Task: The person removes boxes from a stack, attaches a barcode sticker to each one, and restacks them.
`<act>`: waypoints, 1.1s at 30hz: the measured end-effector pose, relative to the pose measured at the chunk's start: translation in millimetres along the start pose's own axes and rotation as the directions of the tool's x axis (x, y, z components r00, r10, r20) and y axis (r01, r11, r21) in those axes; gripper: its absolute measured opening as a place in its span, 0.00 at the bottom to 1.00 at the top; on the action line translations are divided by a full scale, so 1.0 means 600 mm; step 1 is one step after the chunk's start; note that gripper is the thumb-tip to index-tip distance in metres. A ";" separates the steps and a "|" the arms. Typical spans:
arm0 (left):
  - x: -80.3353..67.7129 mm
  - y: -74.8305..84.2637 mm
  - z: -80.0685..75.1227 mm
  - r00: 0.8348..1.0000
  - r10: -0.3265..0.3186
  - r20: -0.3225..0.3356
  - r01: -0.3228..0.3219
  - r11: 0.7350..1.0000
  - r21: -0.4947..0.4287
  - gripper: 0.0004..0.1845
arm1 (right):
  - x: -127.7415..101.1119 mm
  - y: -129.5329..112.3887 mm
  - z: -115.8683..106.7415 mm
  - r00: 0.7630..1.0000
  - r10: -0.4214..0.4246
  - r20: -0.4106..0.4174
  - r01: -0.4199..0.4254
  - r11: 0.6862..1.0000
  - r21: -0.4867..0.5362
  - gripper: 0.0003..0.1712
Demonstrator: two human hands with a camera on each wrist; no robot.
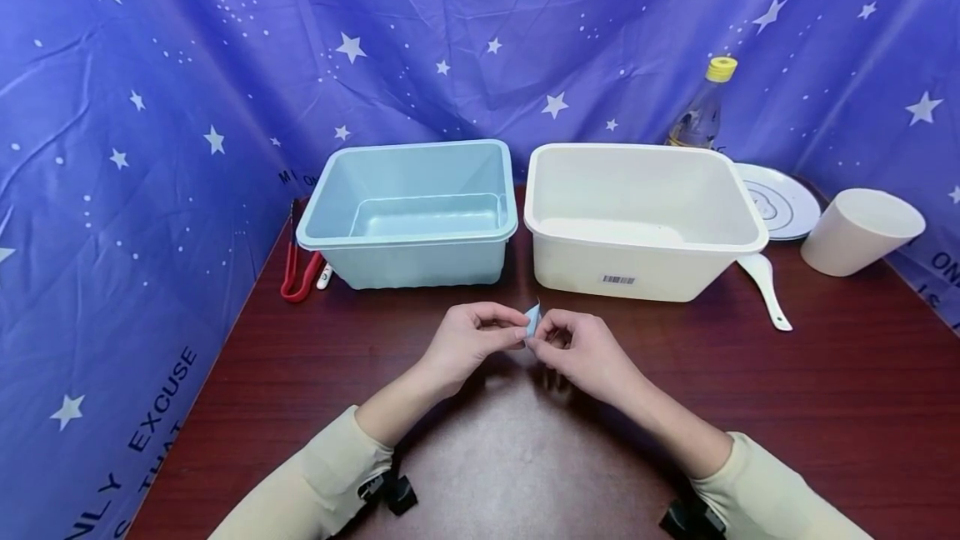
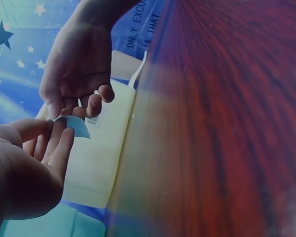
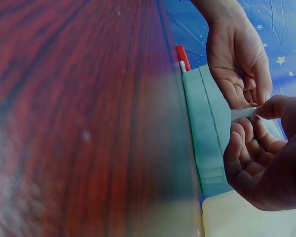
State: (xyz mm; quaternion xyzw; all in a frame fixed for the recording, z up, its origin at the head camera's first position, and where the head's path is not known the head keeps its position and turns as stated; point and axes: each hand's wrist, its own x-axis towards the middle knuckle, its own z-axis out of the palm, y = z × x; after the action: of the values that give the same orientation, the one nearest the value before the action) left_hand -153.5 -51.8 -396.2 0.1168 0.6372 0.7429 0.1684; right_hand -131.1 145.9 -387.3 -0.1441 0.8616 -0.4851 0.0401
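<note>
A small, thin light-blue piece (image 1: 532,320), like paper, stands between both hands in front of the two tubs. My left hand (image 1: 468,344) pinches it from the left between thumb and fingers. From the other side my right hand (image 1: 587,352) pinches its lower right edge with thumb and index finger. The left wrist view shows the blue piece (image 2: 79,127) bent in a curve, its free corner pointing down. In the right wrist view a pale flat side of the piece (image 3: 242,113) shows between the fingertips, partly covered by them.
Behind the hands stand a light-blue tub (image 1: 416,261) and a white tub (image 1: 585,261). Red-handled tongs (image 1: 294,286) and a white pen-like stick (image 1: 325,277) lie far left. On the right are a white spoon (image 1: 765,290), a tilted white cup (image 1: 855,232), a plate (image 1: 795,202) and a yellow-capped bottle (image 1: 699,115).
</note>
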 end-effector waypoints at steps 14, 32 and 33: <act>-0.002 0.000 0.005 0.999 -0.028 -0.027 0.025 0.995 -0.094 0.10 | 0.000 0.000 0.000 0.999 0.039 -0.015 -0.039 0.999 -0.012 0.06; 0.011 0.001 -0.020 0.984 0.001 -0.176 -0.004 1.000 -0.018 0.09 | 0.002 0.004 -0.004 0.999 0.033 -0.019 -0.033 0.999 0.032 0.03; 0.012 0.001 -0.022 0.982 0.006 -0.191 -0.005 1.000 0.004 0.09 | 0.002 0.004 -0.005 0.999 0.034 -0.019 -0.033 0.999 0.034 0.03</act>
State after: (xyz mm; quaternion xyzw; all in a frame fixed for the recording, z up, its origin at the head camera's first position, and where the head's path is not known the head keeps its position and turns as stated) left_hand -165.3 -61.2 -398.1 0.0471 0.6513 0.7501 0.1041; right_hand -133.2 148.9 -387.6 -0.1240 0.8560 -0.5002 0.0422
